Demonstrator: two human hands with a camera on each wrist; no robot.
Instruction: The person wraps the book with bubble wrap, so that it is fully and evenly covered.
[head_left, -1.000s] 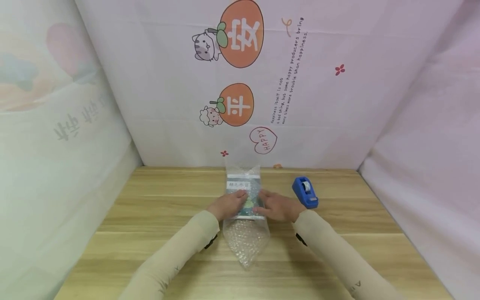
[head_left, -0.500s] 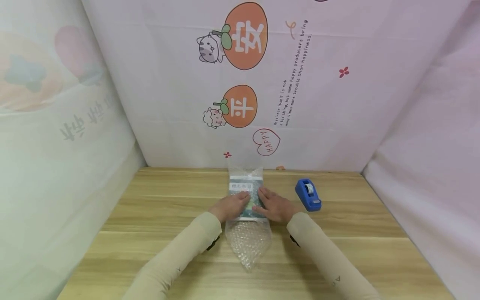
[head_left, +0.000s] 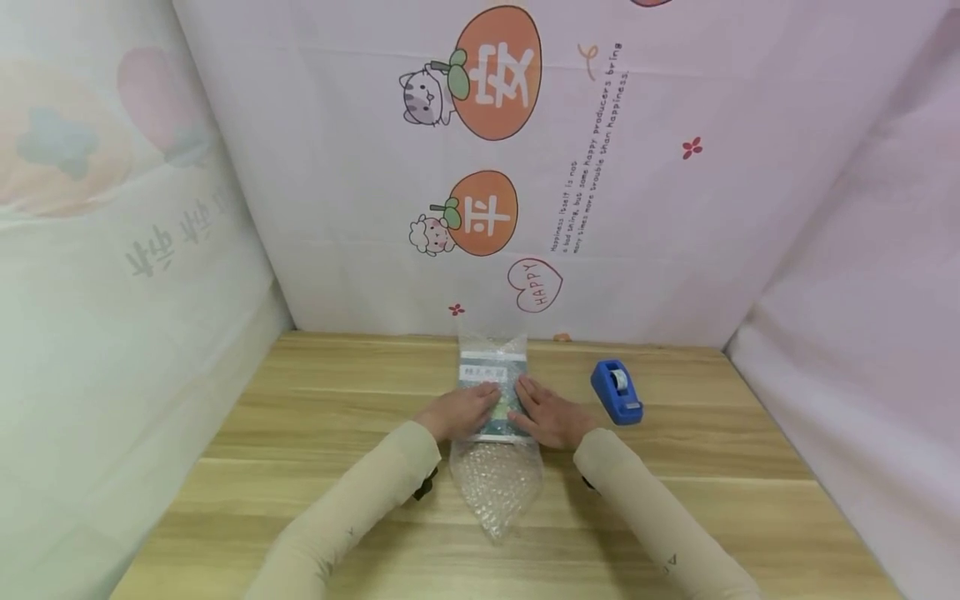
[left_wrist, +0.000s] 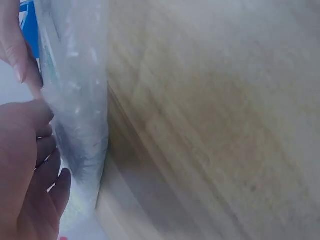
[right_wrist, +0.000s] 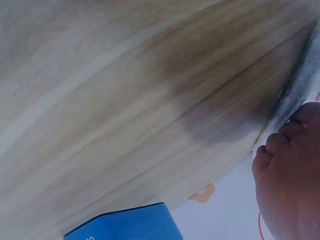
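Note:
A flat, book-like item (head_left: 483,373) with a teal-and-white cover lies on the table inside clear bubble wrap (head_left: 495,487). Spare wrap extends past both ends, tapering to a point at the near end. My left hand (head_left: 463,411) rests on the left part of the package, fingers over its top. From the other side my right hand (head_left: 555,418) lies flat on the right part, fingers extended. In the left wrist view, the wrapped side (left_wrist: 82,105) stands above the wood, with fingers on top. Only the back of the right hand (right_wrist: 290,175) shows in the right wrist view.
To the right of the package stands a blue tape dispenser (head_left: 617,392) with a roll of tape in it. A wood-grain table (head_left: 315,400) carries everything. White printed cloth (head_left: 360,208) hangs behind it and along both sides.
The head view has shifted slightly, so the scene sits a little further right. My right forearm has drawn slightly inward. Both hands stay on the wrapped package.

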